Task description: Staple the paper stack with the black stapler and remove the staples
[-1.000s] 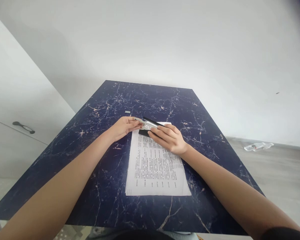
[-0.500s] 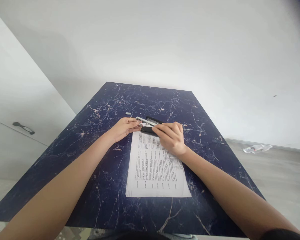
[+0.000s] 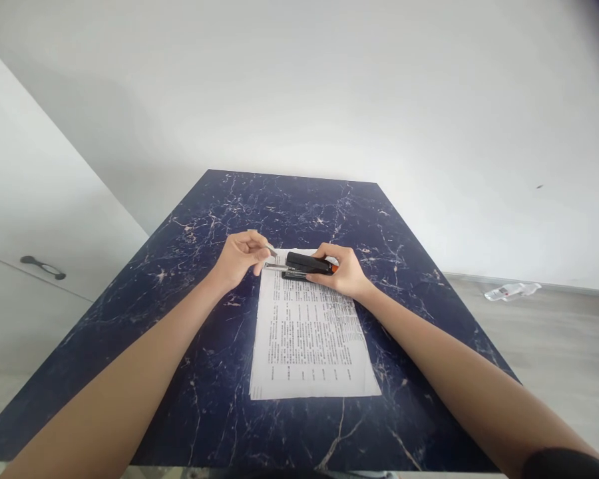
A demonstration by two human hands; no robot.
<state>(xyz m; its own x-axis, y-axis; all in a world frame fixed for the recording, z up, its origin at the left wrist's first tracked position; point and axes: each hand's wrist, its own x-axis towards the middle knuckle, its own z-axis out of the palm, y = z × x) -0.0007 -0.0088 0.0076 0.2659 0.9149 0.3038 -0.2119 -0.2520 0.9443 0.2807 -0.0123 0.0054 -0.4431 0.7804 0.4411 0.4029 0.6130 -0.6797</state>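
My right hand (image 3: pixel 343 269) is wrapped round a black stapler (image 3: pixel 307 261) above the upper part of a stack of printed paper (image 3: pixel 309 332). Its silver magazine (image 3: pixel 275 267) sticks out to the left, between the black top and the base. My left hand (image 3: pixel 242 256) is closed in a pinch just left of the stapler. From its fingertips a small grey strip (image 3: pixel 273 252) pokes out, which looks like a row of staples. Behind the left hand, a small pale piece (image 3: pixel 252 231) lies on the table, partly hidden.
The paper lies on a dark blue marble-patterned table (image 3: pixel 219 406) against a white wall. A white cabinet with a dark handle (image 3: pixel 42 267) stands at the left. On the floor at the right lies a clear plastic item (image 3: pixel 512 291).
The stapler has turned and come lower over the paper, its black top now above the magazine. My left hand has come off the magazine and moved slightly left, now showing a grey strip.
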